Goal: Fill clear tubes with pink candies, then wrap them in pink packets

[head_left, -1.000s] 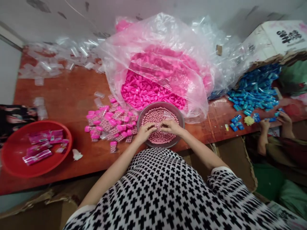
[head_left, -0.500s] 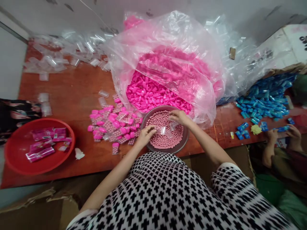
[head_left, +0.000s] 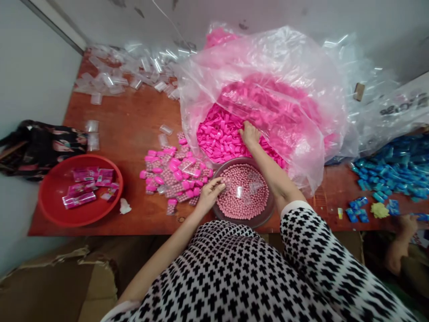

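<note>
My left hand (head_left: 210, 195) is closed in a pinch at the left rim of a dark bowl (head_left: 219, 215), holding what looks like a small clear plastic container (head_left: 224, 181). Pink beads (head_left: 231, 205) fill the bowl, and several clear containers (head_left: 239, 192) lie on top of them. Beyond the bowl my right hand (head_left: 250, 135) reaches into a heap of bright pink plastic caps (head_left: 223, 134), its fingers apart and touching the caps. Left of the bowl lies a pile of bead-filled containers with pink caps (head_left: 179, 172).
A large clear plastic bag (head_left: 288, 49) surrounds the caps. On the left stand a red basin (head_left: 50, 197) with pink packets and a dark floral bag (head_left: 63, 141). Empty clear containers (head_left: 110, 80) lie along the wall. Blue packets (head_left: 395, 165) and a co-worker's hand (head_left: 407, 226) are at right.
My right hand has moved from the bead bowl up into the pink caps. My left hand stays at the bowl's left side. The whole view has shifted leftward.
</note>
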`<state>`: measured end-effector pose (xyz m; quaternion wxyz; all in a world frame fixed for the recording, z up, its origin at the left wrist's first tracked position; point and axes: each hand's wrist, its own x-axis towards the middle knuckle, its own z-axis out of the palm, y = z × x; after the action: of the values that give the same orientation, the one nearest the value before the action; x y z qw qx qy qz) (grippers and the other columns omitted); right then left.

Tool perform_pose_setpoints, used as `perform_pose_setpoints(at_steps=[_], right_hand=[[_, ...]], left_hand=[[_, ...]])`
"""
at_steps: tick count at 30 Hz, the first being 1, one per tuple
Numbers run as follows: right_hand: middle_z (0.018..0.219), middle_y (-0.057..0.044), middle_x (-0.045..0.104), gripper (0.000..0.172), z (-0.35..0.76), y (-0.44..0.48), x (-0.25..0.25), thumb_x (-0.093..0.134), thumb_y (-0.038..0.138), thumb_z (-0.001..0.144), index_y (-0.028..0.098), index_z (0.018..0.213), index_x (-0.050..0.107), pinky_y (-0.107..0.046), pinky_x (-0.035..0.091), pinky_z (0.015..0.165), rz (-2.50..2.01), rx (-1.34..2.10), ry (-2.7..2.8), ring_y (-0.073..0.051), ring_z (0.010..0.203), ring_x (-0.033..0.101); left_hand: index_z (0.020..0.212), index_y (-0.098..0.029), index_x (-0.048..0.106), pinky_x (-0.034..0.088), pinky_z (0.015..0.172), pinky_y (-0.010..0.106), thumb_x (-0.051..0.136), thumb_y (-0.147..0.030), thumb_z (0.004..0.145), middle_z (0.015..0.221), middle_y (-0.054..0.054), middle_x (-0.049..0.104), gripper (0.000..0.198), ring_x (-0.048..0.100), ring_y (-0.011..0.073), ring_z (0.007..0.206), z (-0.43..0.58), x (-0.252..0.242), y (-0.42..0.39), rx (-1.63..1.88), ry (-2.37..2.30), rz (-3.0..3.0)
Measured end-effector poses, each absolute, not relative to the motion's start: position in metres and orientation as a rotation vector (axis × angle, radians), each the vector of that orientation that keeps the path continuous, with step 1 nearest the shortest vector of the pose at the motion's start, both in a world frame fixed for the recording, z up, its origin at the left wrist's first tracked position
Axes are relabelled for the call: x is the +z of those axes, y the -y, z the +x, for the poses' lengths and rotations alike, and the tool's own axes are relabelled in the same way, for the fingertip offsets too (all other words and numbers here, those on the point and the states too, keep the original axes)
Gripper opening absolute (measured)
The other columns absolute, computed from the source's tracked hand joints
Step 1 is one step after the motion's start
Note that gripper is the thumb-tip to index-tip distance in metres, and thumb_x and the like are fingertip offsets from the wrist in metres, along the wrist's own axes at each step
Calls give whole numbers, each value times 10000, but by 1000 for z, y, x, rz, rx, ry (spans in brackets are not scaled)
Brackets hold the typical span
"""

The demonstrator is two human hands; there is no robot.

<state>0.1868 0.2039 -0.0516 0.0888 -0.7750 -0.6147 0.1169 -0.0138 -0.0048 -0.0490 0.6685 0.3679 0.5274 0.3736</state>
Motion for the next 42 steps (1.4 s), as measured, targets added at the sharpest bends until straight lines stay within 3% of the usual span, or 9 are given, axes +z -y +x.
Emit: perform_pose_setpoints(at_steps=[7, 11, 14, 18, 22, 28, 31, 35, 42], right_hand=[[947, -62, 660, 338, 220, -160, -39, 517, 334, 850, 123, 1108, 575, -291, 461, 797, -1739, 622, 1742, -162, 830, 593], [845, -48, 627, 294, 216, -102, -13, 593, 403, 806, 150, 952, 619, -288, 462, 740, -1688, 634, 1891, -168, 767, 563], [942, -94, 631, 257, 198, -62, 2, 550, 349, 850, 161, 1005, 630, -320, 475, 776, -1788, 508, 2045, -214, 860, 581], [1182, -156, 612, 368, 176, -19, 4, 427, 226, 907, 140, 1247, 540, -375, 490, 880, -1768, 471, 2100, -256, 1057, 588], [1267, -164, 593, 426, 167, 9, -1, 377, 151, 907, 102, 1314, 491, -374, 447, 1004, -1646, 577, 2045, -230, 1173, 562], [1059, -76, 708, 300, 189, 19, 19, 582, 329, 851, 184, 1104, 654, -328, 521, 840, -1551, 726, 1782, -201, 935, 666], [998, -60, 715, 321, 202, 13, 36, 642, 390, 810, 198, 1065, 670, -311, 520, 795, -1449, 745, 1784, -184, 871, 664], [1007, -76, 704, 300, 200, 9, 49, 597, 376, 852, 201, 1088, 656, -319, 497, 848, -1278, 710, 2082, -184, 929, 646], [911, -89, 692, 326, 188, 16, 46, 517, 414, 895, 181, 1093, 633, -326, 523, 789, -1249, 601, 2289, -194, 852, 646]], left_hand=[[1074, -170, 615, 544, 853, 378, 687, -506, 680, 1062, 82, 692, 523, 668, 201, 912, -10, -34, -8, 929, -1122, 679], [1042, -182, 603, 542, 854, 359, 689, -486, 692, 1109, 76, 677, 472, 666, 184, 914, 9, -21, -20, 980, -999, 648], [960, -180, 615, 557, 792, 316, 763, -456, 616, 1009, 50, 702, 465, 671, 158, 833, 24, -13, -22, 1000, -923, 559], [895, -176, 623, 565, 729, 284, 806, -410, 570, 837, 4, 699, 441, 658, 119, 701, 32, -9, -16, 1030, -886, 464], [885, -169, 622, 567, 725, 293, 811, -392, 566, 779, -1, 685, 432, 645, 109, 659, 29, -8, -8, 1033, -869, 441], [930, -172, 638, 559, 718, 289, 771, -421, 616, 868, 13, 694, 423, 644, 124, 739, 20, -9, 6, 1034, -917, 563], [955, -170, 666, 540, 801, 329, 726, -440, 664, 949, 41, 712, 401, 655, 168, 847, 14, -11, 12, 1024, -1010, 832], [1018, -182, 693, 469, 950, 359, 627, -388, 772, 1059, 58, 710, 328, 638, 204, 1008, 10, -10, 19, 965, -1053, 1211], [1007, -170, 708, 507, 884, 331, 562, -341, 829, 1037, 64, 722, 287, 666, 199, 961, 9, -8, 25, 1002, -1091, 1387]])
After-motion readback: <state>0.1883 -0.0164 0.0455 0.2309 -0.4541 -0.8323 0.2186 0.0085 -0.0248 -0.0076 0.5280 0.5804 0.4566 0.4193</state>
